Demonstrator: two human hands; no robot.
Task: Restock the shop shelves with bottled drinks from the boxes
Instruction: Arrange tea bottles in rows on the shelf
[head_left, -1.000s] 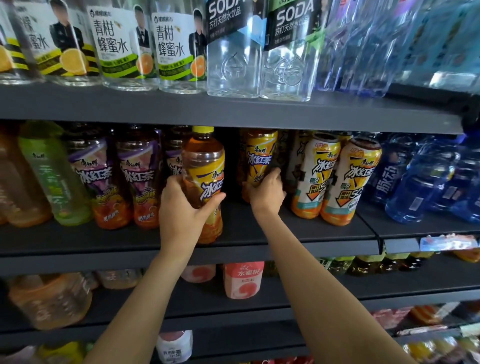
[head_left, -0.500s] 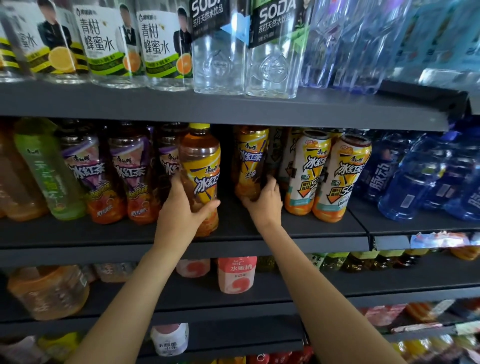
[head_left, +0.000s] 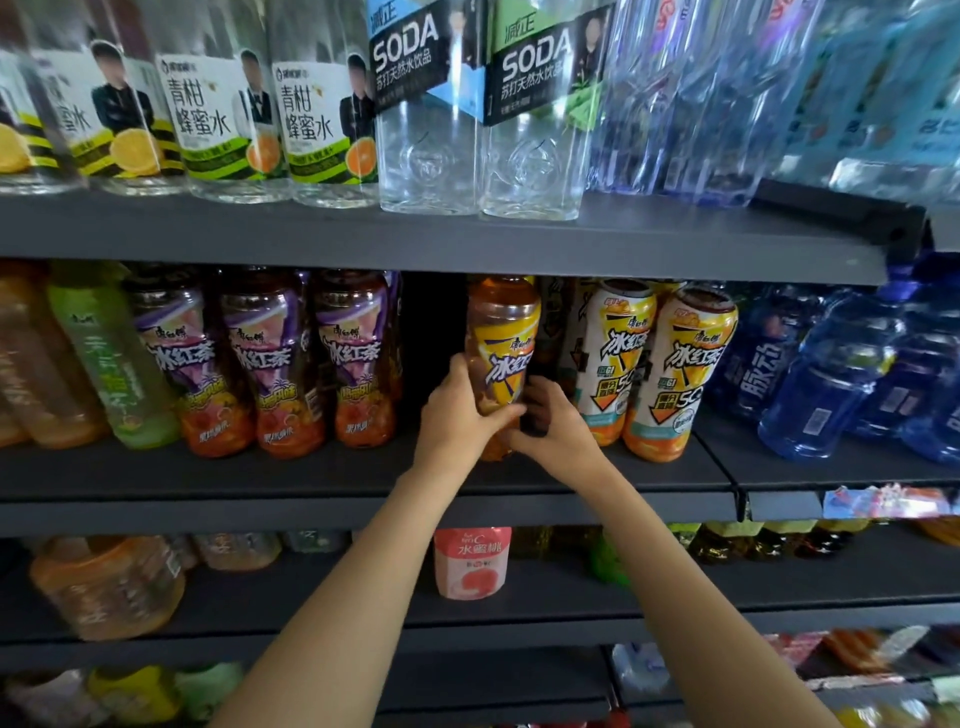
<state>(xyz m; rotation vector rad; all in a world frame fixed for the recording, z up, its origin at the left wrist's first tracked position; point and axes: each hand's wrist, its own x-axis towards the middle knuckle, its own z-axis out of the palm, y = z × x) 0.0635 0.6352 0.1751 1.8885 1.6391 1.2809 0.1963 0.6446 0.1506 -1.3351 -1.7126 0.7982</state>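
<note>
A yellow-labelled iced tea bottle with amber liquid stands upright on the dark middle shelf, its top just under the shelf above. My left hand grips its lower left side. My right hand curls its fingers against the bottle's lower right side, thumb meeting my left thumb at the base. Behind it, another bottle of the same kind is mostly hidden. A dark empty slot lies just left of the held bottle.
Purple-labelled tea bottles stand left of the slot, white-and-yellow labelled ones close on the right, then blue bottles. The upper shelf holds clear soda bottles. A pink bottle stands on the lower shelf.
My left hand has carried the bottle to the right and deeper onto the shelf. My right hand left the rear bottle and came onto the held bottle's base.
</note>
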